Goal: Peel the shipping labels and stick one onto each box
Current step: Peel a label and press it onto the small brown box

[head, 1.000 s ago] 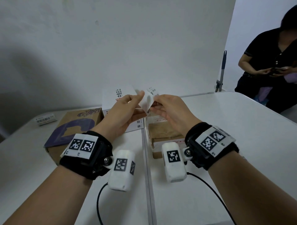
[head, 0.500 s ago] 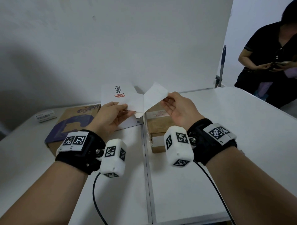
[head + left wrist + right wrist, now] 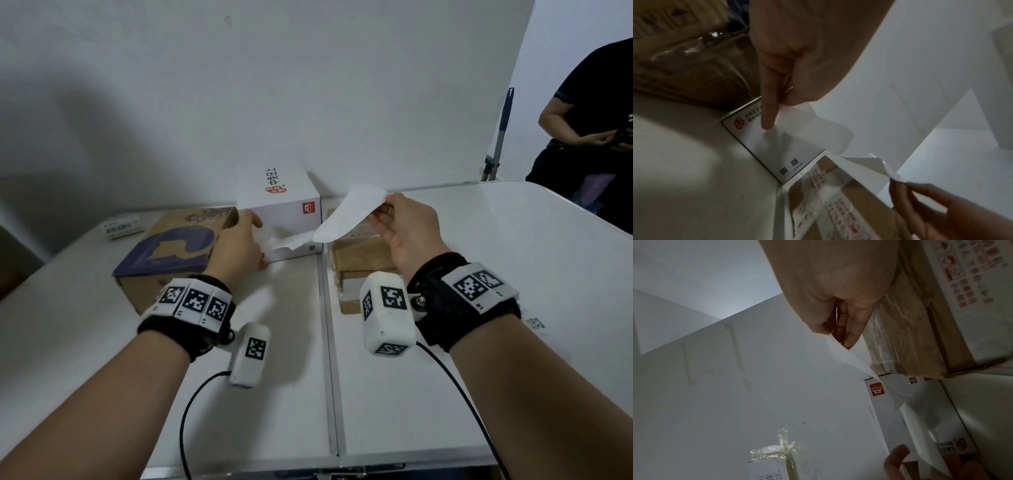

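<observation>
My right hand [image 3: 383,207] pinches one end of a white label [image 3: 349,216] and holds it in the air, over the back of a taped brown box [image 3: 359,260]. My left hand [image 3: 253,236] holds a thin translucent backing sheet [image 3: 809,129] against the front of a white box [image 3: 277,202]. The two sheets' free ends come close at the white box's front right corner; I cannot tell whether they are joined. A brown box with purple print [image 3: 171,250] lies left of the white box. The right wrist view shows my fingers [image 3: 846,331] on the label [image 3: 855,360].
A small white packet [image 3: 121,228] lies at the table's far left. A person in black [image 3: 589,130] stands beyond the right edge, by a grey pole [image 3: 501,133]. A seam [image 3: 325,308] splits the white table. Wrist cables trail towards me. The wall stands right behind the boxes.
My hands, together at the label a second ago, have pulled apart. The left has dropped to the white box's front with the backing; the right has carried the label right.
</observation>
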A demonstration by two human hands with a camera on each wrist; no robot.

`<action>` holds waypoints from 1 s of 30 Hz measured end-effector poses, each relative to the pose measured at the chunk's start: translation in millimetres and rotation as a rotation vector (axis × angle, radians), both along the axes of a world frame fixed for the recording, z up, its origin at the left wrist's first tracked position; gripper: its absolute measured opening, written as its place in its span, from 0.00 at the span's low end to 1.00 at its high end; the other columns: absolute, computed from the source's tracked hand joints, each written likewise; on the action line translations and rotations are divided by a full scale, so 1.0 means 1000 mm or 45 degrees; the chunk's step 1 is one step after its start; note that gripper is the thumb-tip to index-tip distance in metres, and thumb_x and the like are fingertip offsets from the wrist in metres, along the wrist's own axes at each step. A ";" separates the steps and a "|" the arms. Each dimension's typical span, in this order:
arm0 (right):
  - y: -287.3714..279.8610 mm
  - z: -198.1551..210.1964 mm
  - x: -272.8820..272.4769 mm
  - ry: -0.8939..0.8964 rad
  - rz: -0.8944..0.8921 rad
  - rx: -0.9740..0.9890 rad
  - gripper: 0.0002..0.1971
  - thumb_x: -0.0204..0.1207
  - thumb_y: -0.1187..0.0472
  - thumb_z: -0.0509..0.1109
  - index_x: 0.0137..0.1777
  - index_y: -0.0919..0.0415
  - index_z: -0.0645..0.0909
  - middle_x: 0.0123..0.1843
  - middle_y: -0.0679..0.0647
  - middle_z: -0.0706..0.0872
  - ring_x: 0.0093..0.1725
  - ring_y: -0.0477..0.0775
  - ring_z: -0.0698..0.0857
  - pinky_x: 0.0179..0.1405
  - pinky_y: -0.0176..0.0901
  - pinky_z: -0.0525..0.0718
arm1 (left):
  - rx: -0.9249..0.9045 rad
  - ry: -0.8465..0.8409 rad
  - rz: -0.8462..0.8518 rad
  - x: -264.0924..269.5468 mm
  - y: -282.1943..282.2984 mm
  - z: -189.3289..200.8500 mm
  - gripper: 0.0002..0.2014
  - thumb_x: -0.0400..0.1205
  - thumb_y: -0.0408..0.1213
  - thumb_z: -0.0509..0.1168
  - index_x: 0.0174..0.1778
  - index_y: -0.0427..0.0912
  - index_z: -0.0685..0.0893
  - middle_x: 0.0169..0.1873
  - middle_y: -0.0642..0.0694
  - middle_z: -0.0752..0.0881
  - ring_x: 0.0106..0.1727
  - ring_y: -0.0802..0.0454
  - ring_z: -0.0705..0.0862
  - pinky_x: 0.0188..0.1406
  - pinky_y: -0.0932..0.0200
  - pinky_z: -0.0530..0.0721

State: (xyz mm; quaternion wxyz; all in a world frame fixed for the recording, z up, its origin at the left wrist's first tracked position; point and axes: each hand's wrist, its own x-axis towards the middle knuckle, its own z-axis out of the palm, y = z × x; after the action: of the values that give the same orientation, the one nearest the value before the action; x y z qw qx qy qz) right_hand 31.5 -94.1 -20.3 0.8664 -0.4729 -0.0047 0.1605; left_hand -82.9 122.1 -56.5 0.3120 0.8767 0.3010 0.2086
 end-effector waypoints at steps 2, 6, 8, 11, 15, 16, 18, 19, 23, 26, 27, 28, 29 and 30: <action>-0.002 0.002 0.000 -0.009 -0.012 0.010 0.05 0.80 0.69 0.65 0.46 0.68 0.82 0.41 0.59 0.88 0.39 0.50 0.88 0.38 0.38 0.89 | 0.183 0.185 -0.040 0.003 -0.001 -0.005 0.13 0.76 0.21 0.62 0.50 0.43 0.79 0.49 0.35 0.87 0.46 0.37 0.88 0.47 0.44 0.90; -0.007 0.006 0.001 -0.036 -0.037 0.033 0.06 0.80 0.69 0.64 0.44 0.67 0.82 0.40 0.59 0.88 0.37 0.50 0.88 0.40 0.40 0.89 | 0.384 0.419 -0.071 0.010 -0.004 -0.013 0.11 0.81 0.25 0.59 0.47 0.42 0.85 0.58 0.36 0.85 0.57 0.36 0.84 0.59 0.46 0.84; -0.009 0.007 0.002 -0.046 -0.039 0.027 0.06 0.81 0.69 0.64 0.44 0.66 0.82 0.40 0.59 0.88 0.37 0.50 0.88 0.40 0.40 0.89 | 0.377 0.480 -0.070 0.013 -0.004 -0.017 0.12 0.83 0.28 0.58 0.52 0.38 0.87 0.59 0.36 0.85 0.60 0.35 0.83 0.62 0.47 0.81; -0.009 0.006 0.002 -0.059 -0.023 0.013 0.06 0.81 0.69 0.64 0.46 0.67 0.83 0.41 0.58 0.88 0.38 0.50 0.89 0.43 0.41 0.90 | 0.343 0.537 -0.124 0.015 -0.004 -0.023 0.11 0.84 0.35 0.60 0.55 0.40 0.87 0.60 0.39 0.87 0.61 0.38 0.83 0.63 0.50 0.81; -0.007 0.006 0.002 -0.085 0.010 -0.019 0.06 0.81 0.68 0.64 0.47 0.66 0.83 0.41 0.58 0.88 0.38 0.50 0.89 0.45 0.42 0.90 | 0.355 0.425 -0.164 0.015 -0.010 -0.019 0.10 0.83 0.37 0.62 0.56 0.43 0.86 0.60 0.40 0.86 0.61 0.41 0.83 0.60 0.53 0.82; -0.007 0.007 0.002 -0.094 0.018 -0.021 0.06 0.81 0.68 0.64 0.47 0.66 0.83 0.42 0.58 0.88 0.38 0.50 0.89 0.44 0.42 0.89 | 0.366 0.375 -0.171 0.015 -0.011 -0.016 0.10 0.83 0.36 0.64 0.57 0.43 0.85 0.62 0.40 0.85 0.62 0.41 0.83 0.60 0.53 0.82; -0.006 0.008 0.002 -0.112 0.031 -0.029 0.06 0.81 0.68 0.64 0.46 0.65 0.82 0.42 0.58 0.88 0.38 0.50 0.89 0.45 0.42 0.89 | 0.418 0.349 -0.214 0.015 -0.011 -0.012 0.13 0.81 0.35 0.67 0.61 0.45 0.83 0.64 0.40 0.83 0.64 0.41 0.81 0.61 0.53 0.79; -0.006 0.009 0.002 -0.119 0.036 -0.032 0.06 0.81 0.68 0.65 0.46 0.65 0.82 0.42 0.59 0.88 0.39 0.50 0.89 0.46 0.43 0.89 | 0.445 0.366 -0.233 0.014 -0.011 -0.008 0.14 0.80 0.36 0.68 0.63 0.46 0.83 0.64 0.40 0.83 0.64 0.42 0.81 0.61 0.53 0.78; -0.006 0.013 0.000 -0.157 0.063 -0.046 0.06 0.81 0.68 0.65 0.45 0.66 0.83 0.42 0.58 0.88 0.40 0.51 0.88 0.49 0.45 0.89 | 0.639 0.069 -0.216 0.011 -0.025 0.021 0.10 0.82 0.37 0.66 0.57 0.44 0.86 0.56 0.42 0.85 0.56 0.42 0.82 0.52 0.53 0.76; -0.007 0.016 -0.002 -0.202 0.077 -0.102 0.06 0.80 0.69 0.66 0.44 0.66 0.84 0.42 0.58 0.88 0.41 0.52 0.88 0.49 0.43 0.90 | 0.937 -0.396 -0.198 0.012 -0.053 0.054 0.07 0.82 0.42 0.65 0.49 0.45 0.87 0.45 0.49 0.87 0.49 0.46 0.82 0.48 0.53 0.70; -0.007 0.016 -0.003 -0.218 0.081 -0.124 0.06 0.80 0.69 0.66 0.44 0.66 0.84 0.43 0.58 0.88 0.41 0.52 0.88 0.48 0.43 0.90 | 0.980 -0.476 -0.266 0.014 -0.065 0.063 0.08 0.82 0.45 0.66 0.47 0.46 0.86 0.43 0.51 0.87 0.47 0.49 0.82 0.49 0.55 0.67; -0.008 0.017 -0.004 -0.232 0.084 -0.138 0.06 0.79 0.69 0.66 0.44 0.66 0.84 0.43 0.59 0.87 0.41 0.53 0.88 0.48 0.43 0.90 | 1.008 -0.505 -0.360 0.017 -0.076 0.068 0.10 0.82 0.49 0.65 0.46 0.46 0.85 0.41 0.53 0.86 0.46 0.52 0.81 0.49 0.57 0.66; -0.009 0.018 -0.005 -0.241 0.083 -0.150 0.06 0.79 0.69 0.66 0.43 0.66 0.83 0.42 0.59 0.87 0.41 0.53 0.88 0.48 0.43 0.90 | 1.031 -0.501 -0.446 0.020 -0.086 0.070 0.13 0.80 0.53 0.65 0.46 0.47 0.85 0.40 0.54 0.85 0.45 0.54 0.80 0.49 0.58 0.65; -0.010 0.019 -0.005 -0.247 0.077 -0.163 0.06 0.79 0.69 0.66 0.42 0.66 0.83 0.42 0.60 0.86 0.40 0.54 0.88 0.47 0.43 0.90 | 1.039 -0.472 -0.506 0.024 -0.094 0.070 0.16 0.79 0.57 0.64 0.45 0.47 0.84 0.40 0.54 0.85 0.44 0.54 0.80 0.49 0.58 0.66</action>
State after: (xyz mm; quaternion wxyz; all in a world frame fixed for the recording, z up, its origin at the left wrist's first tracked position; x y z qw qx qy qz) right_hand 26.1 -103.9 -1.0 0.8246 -0.5403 -0.0925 0.1400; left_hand -59.0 28.4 13.9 0.0250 0.9160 -0.0390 0.3986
